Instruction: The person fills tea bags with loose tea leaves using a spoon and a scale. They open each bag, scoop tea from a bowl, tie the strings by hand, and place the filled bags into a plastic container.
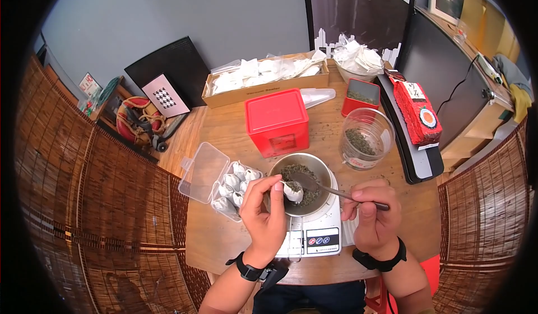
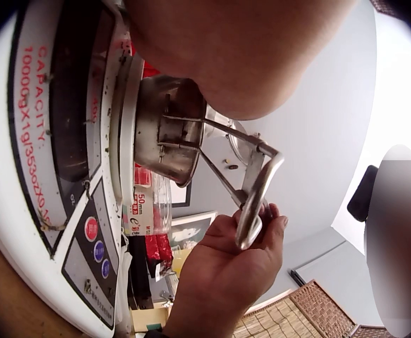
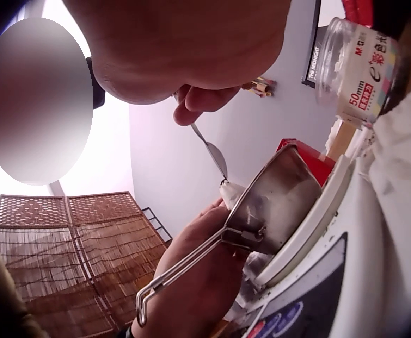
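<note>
- Here, at far left, a clear box (image 1: 227,188) with its lid swung open holds white filled bags, just beside the scale.
- The left hand (image 1: 268,213) pinches a small white bag (image 1: 292,191) between thumb and fingers, holding it over the near rim of the steel cup (image 1: 300,171); the bag's mouth faces the spoon.
- The cup sits on the scale (image 1: 314,233) and holds loose dark tea leaves.
- The right hand (image 1: 372,216) is curled round the handle of a spoon (image 1: 314,182), whose bowl lies in the cup next to the bag.
- By my reading, the step in hand is filling: leaves are being spooned from cup into bag.
- The next move likely calls for a level spoon tipped into the bag's mouth, with the bag kept open and steady over the cup so spills fall back in.
- Further right, a glass jar (image 1: 367,137) holds more leaves.
</note>
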Motion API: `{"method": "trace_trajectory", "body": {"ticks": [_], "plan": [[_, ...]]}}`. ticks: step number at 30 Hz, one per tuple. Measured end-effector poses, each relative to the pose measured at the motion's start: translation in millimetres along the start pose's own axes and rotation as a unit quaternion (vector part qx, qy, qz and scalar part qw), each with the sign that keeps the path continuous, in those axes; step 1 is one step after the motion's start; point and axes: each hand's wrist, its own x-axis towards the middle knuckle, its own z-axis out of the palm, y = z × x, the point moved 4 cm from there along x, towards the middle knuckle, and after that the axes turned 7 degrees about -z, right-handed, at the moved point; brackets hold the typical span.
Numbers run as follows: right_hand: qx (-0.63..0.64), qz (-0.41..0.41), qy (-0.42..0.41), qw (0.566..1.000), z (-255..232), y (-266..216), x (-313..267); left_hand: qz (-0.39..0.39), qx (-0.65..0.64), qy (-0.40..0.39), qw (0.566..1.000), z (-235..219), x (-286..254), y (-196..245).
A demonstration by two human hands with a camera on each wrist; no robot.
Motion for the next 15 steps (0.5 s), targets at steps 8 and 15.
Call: {"method": "trace_trajectory", "body": {"ticks": [8, 15], "plan": [[-0.015, 0.001, -0.01, 1.0, -3.7, -6.3, 0.8, -0.004, -0.009, 0.007, 1.0, 0.0, 0.3, -1.4], [-0.045, 0.005, -0.056, 0.997, -0.1, -5.6, 4.3, 0.003, -0.001, 0.009, 1.0, -0.6, 1.1, -0.6]]}}
